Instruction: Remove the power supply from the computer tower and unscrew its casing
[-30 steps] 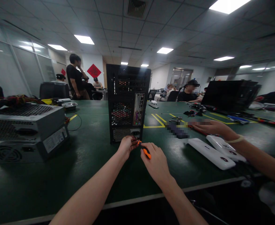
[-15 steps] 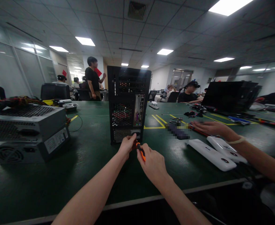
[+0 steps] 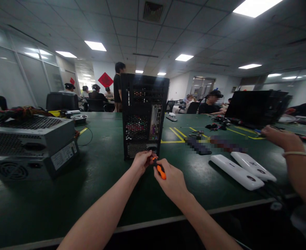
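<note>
- Green paint covers the table (image 3: 100,198), and its near edge is pale.
- The right hand (image 3: 171,178) has its fingers wrapped around an orange and black screwdriver (image 3: 161,172).
- The screwdriver slants up toward the low part of the computer case. Its tip is too hard to see.
- The left hand (image 3: 141,161) is just beside the screwdriver's front end. Its fingers are bent close together, but I cannot tell if they are holding anything.
- On the right, two long white boxes (image 3: 234,171) lie side by side, each with a dark round spot.
- Farther right is a co-worker's hand (image 3: 281,139), with a pale band (image 3: 297,153) on the wrist. What it holds is unclear.
- On the left, two grey metal boxes (image 3: 60,133) are stacked up, with a heap of wires (image 3: 25,113) on top.
- The black computer case (image 3: 138,107) stands upright in the middle, just past both hands.
- Yellow lines (image 3: 174,141) mark the table to its right.
- Past the metal boxes sits a shiny bowl (image 3: 79,119).
- Far back, one person (image 3: 118,90) stands partly behind the case, near a red paper diamond (image 3: 106,80).
</note>
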Motion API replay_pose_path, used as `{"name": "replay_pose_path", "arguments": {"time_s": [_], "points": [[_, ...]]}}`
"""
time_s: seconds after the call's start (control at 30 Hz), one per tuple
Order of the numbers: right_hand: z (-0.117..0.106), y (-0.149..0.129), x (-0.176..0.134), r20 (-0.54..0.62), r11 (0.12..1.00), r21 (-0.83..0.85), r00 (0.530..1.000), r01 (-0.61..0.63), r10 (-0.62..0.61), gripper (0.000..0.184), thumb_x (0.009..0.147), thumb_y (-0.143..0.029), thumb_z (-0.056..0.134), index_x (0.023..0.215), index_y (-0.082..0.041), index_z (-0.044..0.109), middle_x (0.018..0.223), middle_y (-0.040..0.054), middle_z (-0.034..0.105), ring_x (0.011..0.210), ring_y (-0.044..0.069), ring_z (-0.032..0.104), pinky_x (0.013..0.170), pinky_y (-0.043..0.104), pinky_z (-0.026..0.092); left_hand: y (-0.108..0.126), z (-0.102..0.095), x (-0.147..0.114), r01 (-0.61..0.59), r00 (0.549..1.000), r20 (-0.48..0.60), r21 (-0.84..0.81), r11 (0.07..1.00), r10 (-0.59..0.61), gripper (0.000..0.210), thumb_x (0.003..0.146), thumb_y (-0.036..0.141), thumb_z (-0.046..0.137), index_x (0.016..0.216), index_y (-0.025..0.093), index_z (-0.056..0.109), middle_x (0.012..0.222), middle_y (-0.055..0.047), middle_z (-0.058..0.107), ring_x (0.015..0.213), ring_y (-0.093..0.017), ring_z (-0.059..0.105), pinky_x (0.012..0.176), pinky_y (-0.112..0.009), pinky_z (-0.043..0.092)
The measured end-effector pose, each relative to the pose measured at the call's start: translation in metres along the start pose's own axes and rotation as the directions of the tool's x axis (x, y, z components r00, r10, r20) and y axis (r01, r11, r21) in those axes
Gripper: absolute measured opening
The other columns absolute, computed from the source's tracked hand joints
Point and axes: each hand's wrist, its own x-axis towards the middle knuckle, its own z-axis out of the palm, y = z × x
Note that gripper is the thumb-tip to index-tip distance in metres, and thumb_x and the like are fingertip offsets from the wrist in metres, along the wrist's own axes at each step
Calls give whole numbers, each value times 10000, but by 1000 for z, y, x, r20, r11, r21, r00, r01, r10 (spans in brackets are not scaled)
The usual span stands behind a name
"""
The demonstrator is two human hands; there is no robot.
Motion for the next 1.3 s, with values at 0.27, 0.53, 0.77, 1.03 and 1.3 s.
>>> {"name": "replay_pose_path", "arguments": {"time_s": [0.27,0.53,0.77,1.03,1.3], "points": [[-1,2,0,-42,996,48,996,81,-79,130,772,-164,490,870,-195,570,811,30,575,749,153,554,695,266,431,-1,2,-4,-45,999,26,96,994,43,159,821,133,429,797,95,581,686,-63,633,558,-92,597,528,-191,463],[-14,9,3,-157,968,248,984,-47,88,153,830,-267,437,886,-191,558,839,32,621,747,153,586,677,264,441,-8,-5,-1,-278,955,71,538,796,286,121,752,120,508,755,171,617,749,-41,628,711,-138,589,709,-242,445],[-22,15,-3,-221,937,319,950,-143,220,138,817,-290,469,857,-189,554,799,21,624,722,151,594,673,264,443,-8,-6,-7,-425,835,385,905,17,392,267,811,203,441,990,238,636,1051,-74,568,924,-196,559,812,-287,404],[-23,18,-5,-221,940,302,947,-162,234,148,811,-292,464,844,-186,562,771,23,630,681,149,596,637,258,442,-13,-3,-5,-418,826,434,900,-125,361,270,816,319,464,1034,251,608,1037,-69,545,894,-199,550,719,-275,413],[-21,18,-5,-221,952,258,949,-163,223,148,811,-289,452,835,-193,562,768,18,630,671,145,592,625,250,429,-14,0,-2,-402,845,359,915,30,397,115,768,258,542,824,215,633,956,-57,585,850,-185,559,728,-277,398]]}}
